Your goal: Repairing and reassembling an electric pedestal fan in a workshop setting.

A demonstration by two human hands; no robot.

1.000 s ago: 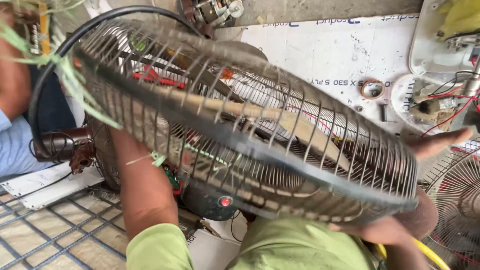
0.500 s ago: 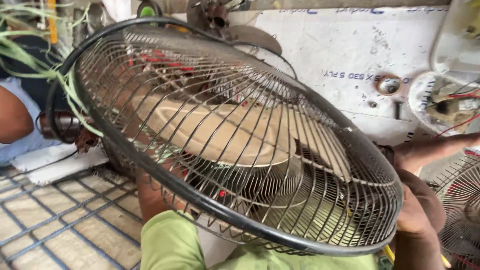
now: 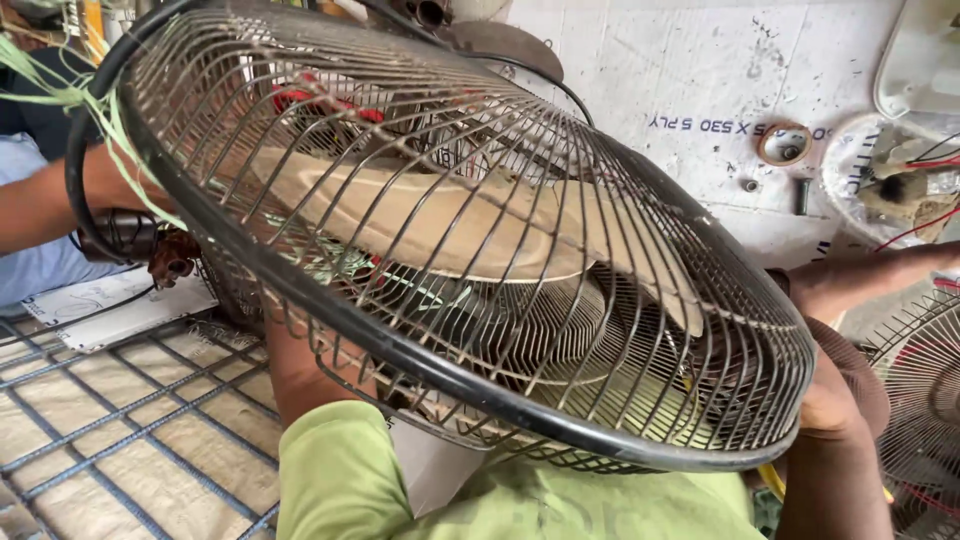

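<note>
- Your right hand point(image 3: 830, 405) grips the lower right rim of the round, grey wire fan cage with black rim point(image 3: 450, 250), which fills the view, tilted.
- Your left hand is hidden behind the cage; its state cannot be told.
- Pale fan blades point(image 3: 430, 215) sit inside.

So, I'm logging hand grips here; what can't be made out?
Head view only:
- Left hand: hidden behind the round wire fan guard; only the forearm shows.
- Right hand: fingers hidden by the guard's black rim.
- Beige fan blades: partly screened by wires.
</note>
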